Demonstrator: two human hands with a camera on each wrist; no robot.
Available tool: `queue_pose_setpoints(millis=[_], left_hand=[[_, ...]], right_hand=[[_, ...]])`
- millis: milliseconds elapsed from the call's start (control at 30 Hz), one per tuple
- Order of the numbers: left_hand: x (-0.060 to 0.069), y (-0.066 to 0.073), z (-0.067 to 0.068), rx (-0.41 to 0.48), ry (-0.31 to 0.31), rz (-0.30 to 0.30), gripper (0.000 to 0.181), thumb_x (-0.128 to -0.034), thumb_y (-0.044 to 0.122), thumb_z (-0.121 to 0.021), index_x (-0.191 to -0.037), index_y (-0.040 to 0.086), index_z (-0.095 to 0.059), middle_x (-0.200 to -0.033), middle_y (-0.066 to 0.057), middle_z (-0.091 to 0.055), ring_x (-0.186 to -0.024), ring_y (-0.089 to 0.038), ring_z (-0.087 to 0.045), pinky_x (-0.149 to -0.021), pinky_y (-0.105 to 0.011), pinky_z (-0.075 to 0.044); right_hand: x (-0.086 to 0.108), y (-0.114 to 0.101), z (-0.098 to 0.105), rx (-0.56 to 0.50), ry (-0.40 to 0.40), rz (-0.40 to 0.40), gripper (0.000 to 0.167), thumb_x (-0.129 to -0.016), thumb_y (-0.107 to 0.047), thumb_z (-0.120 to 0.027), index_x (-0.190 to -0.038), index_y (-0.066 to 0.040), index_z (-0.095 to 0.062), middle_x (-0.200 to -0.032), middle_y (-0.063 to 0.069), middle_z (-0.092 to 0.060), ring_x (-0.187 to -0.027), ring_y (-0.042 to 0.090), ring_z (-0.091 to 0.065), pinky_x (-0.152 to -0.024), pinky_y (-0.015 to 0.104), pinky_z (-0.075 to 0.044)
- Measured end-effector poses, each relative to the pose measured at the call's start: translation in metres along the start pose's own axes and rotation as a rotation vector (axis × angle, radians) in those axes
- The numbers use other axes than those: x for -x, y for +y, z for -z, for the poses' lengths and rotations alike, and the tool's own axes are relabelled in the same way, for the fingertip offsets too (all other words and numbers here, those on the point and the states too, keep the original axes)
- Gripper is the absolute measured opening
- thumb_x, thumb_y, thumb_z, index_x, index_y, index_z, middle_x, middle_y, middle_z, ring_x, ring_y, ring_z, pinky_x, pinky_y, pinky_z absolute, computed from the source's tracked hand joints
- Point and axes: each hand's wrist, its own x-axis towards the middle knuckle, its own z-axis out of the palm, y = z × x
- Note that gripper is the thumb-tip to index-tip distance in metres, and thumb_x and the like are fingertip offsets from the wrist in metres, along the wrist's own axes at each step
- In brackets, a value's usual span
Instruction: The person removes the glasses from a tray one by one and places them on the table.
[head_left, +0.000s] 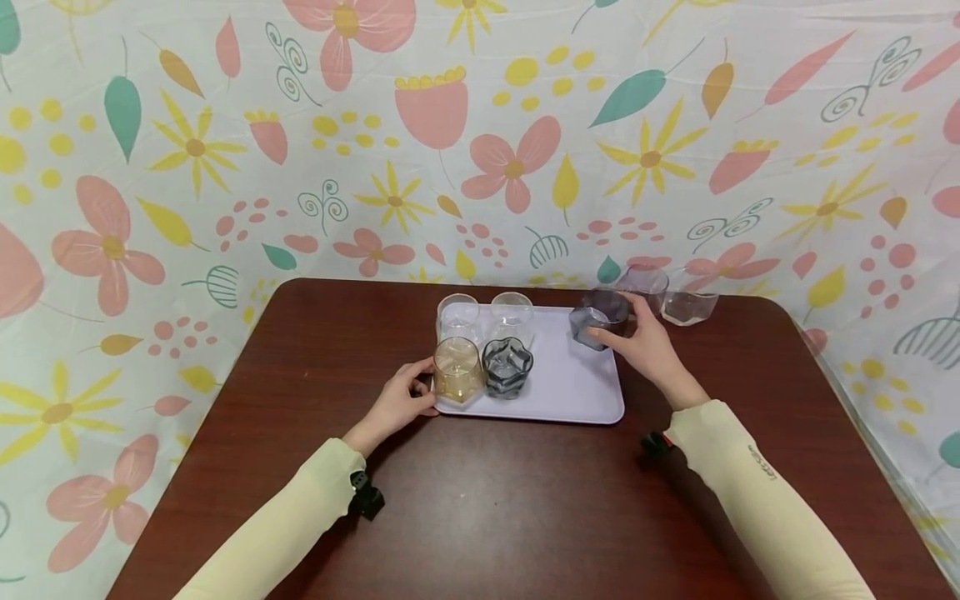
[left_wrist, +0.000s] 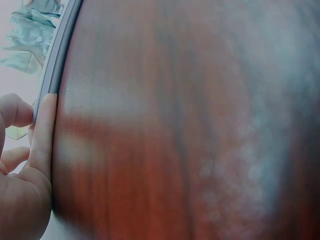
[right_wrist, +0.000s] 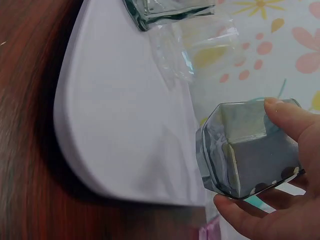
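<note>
My right hand [head_left: 651, 342] grips a smoky grey faceted glass [head_left: 587, 325] between thumb and fingers, above the back right of the white tray [head_left: 573, 392]. The right wrist view shows this glass [right_wrist: 260, 155] tilted, its thick base towards the tray. At the tray's front left corner, my left hand [head_left: 401, 396] holds the rim, with a finger along its outer side [left_wrist: 44, 130]. Close by that hand, an amber glass [head_left: 457, 371] stands on the tray. A dark grey wavy glass [head_left: 507, 368] is beside it. Two clear glasses, left [head_left: 458, 315] and right [head_left: 512, 312], stand behind.
Beyond the tray's right end, a purplish glass [head_left: 647, 283] and a clear glass [head_left: 686, 308] stand near the back edge of the brown table [head_left: 465, 500]. A flower-printed cloth [head_left: 510, 108] hangs close behind the table.
</note>
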Motion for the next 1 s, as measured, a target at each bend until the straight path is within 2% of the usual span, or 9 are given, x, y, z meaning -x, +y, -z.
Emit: queue_pose_setpoints(millis=[67,167,333,600,667,733,800,867,1000], left_hand=[[0.001,0.001,0.000,0.005,-0.001,0.002,0.070,-0.0843,-0.012,-0.061,-0.152,-0.007,-0.045,-0.136,-0.025,-0.047,-0.086,-0.017,-0.059,-0.070,-0.032,-0.068],[0.001,0.002,0.000,0.005,-0.001,0.004,0.070,-0.0842,-0.012,-0.061,-0.152,-0.006,-0.045,-0.136,-0.025,-0.047,-0.087,-0.017,-0.059,-0.069,-0.032,-0.068],[0.000,0.003,0.000,0.006,-0.004,-0.001,0.070,-0.0840,-0.012,-0.060,-0.152,-0.006,-0.046,-0.136,-0.026,-0.047,-0.087,-0.018,-0.059,-0.070,-0.031,-0.068],[0.000,0.000,0.000,0.008,-0.004,-0.013,0.070,-0.0827,-0.013,-0.060,-0.151,-0.007,-0.046,-0.136,-0.026,-0.047,-0.087,-0.019,-0.061,-0.069,-0.031,-0.068],[0.000,0.000,0.000,0.007,-0.004,-0.009,0.070,-0.0825,-0.014,-0.059,-0.151,-0.007,-0.046,-0.136,-0.026,-0.047,-0.087,-0.018,-0.061,-0.070,-0.032,-0.068],[-0.001,-0.002,0.000,0.002,-0.004,-0.014,0.070,-0.0834,-0.014,-0.059,-0.151,-0.007,-0.046,-0.136,-0.026,-0.047,-0.087,-0.018,-0.061,-0.069,-0.031,-0.068],[0.001,0.002,-0.001,-0.006,-0.001,-0.016,0.069,-0.0838,-0.014,-0.059,-0.151,-0.008,-0.045,-0.135,-0.027,-0.047,-0.087,-0.018,-0.061,-0.070,-0.035,-0.069],[0.000,0.002,-0.001,-0.022,-0.001,-0.018,0.069,-0.0843,-0.015,-0.058,-0.151,-0.010,-0.043,-0.136,-0.028,-0.047,-0.087,-0.020,-0.060,-0.072,-0.040,-0.069],[0.000,0.001,-0.001,-0.027,-0.003,-0.014,0.070,-0.0845,-0.015,-0.059,-0.152,-0.010,-0.043,-0.137,-0.028,-0.047,-0.089,-0.022,-0.060,-0.072,-0.040,-0.069]], right_hand=[[0.004,0.001,0.006,0.007,0.007,0.002,0.093,-0.091,-0.052,-0.076,-0.160,-0.010,-0.029,-0.143,0.025,-0.052,-0.117,0.037,-0.056,-0.081,0.035,-0.053],[0.010,0.004,0.014,0.016,0.022,0.009,0.092,-0.092,-0.049,-0.077,-0.160,-0.009,-0.030,-0.143,0.025,-0.052,-0.118,0.038,-0.056,-0.081,0.035,-0.054],[0.021,0.012,0.025,0.018,0.034,-0.006,0.092,-0.093,-0.046,-0.076,-0.160,-0.006,-0.028,-0.145,0.028,-0.049,-0.127,0.044,-0.054,-0.092,0.047,-0.055],[0.036,0.026,0.044,0.052,0.048,-0.033,0.096,-0.094,-0.048,-0.074,-0.163,-0.006,-0.021,-0.150,0.029,-0.044,-0.130,0.049,-0.052,-0.098,0.059,-0.054],[0.039,0.029,0.050,0.057,0.058,-0.038,0.095,-0.094,-0.047,-0.074,-0.163,-0.006,-0.022,-0.150,0.029,-0.044,-0.130,0.049,-0.052,-0.096,0.052,-0.056],[0.043,0.032,0.055,0.064,0.069,-0.044,0.094,-0.094,-0.046,-0.075,-0.162,-0.006,-0.023,-0.149,0.029,-0.044,-0.130,0.049,-0.052,-0.091,0.035,-0.056],[0.046,0.035,0.059,0.071,0.080,-0.050,0.094,-0.094,-0.045,-0.075,-0.162,-0.006,-0.024,-0.148,0.030,-0.045,-0.129,0.048,-0.053,-0.083,0.019,-0.050],[0.050,0.039,0.064,0.074,0.090,-0.051,0.093,-0.095,-0.043,-0.075,-0.162,-0.005,-0.023,-0.147,0.030,-0.046,-0.128,0.048,-0.053,-0.076,0.008,-0.042],[0.055,0.048,0.073,0.077,0.101,-0.056,0.093,-0.096,-0.041,-0.074,-0.163,-0.004,-0.021,-0.146,0.031,-0.046,-0.126,0.047,-0.053,-0.071,0.003,-0.040]])
